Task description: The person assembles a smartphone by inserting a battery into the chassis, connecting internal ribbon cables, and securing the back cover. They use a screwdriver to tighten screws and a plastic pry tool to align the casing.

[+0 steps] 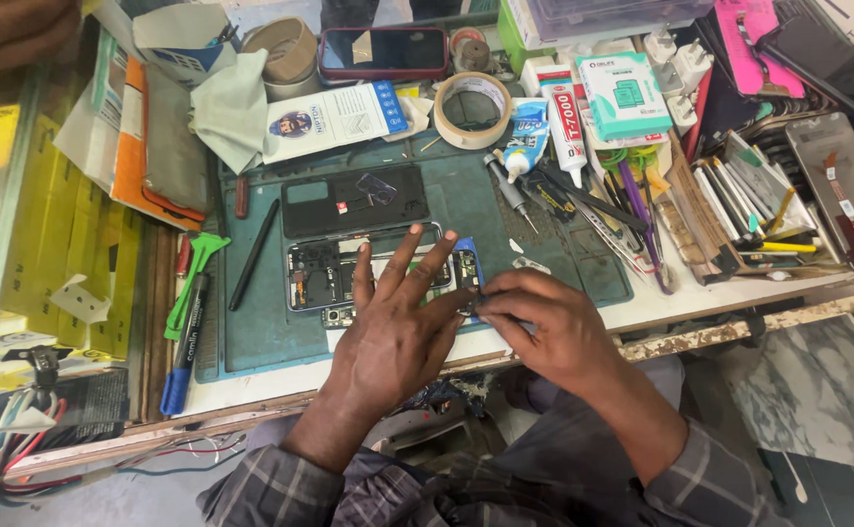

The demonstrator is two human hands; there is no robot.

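the left hand [393, 337] lies flat with fingers spread wide over the opened phone [368, 273], holding nothing, while the right hand [544, 327] pinches narrowly at the phone's right end (what it grips is hidden). the phone lies on the green mat [261, 342], long axis left to right, with its dark back cover [354, 200] parallel just beyond.
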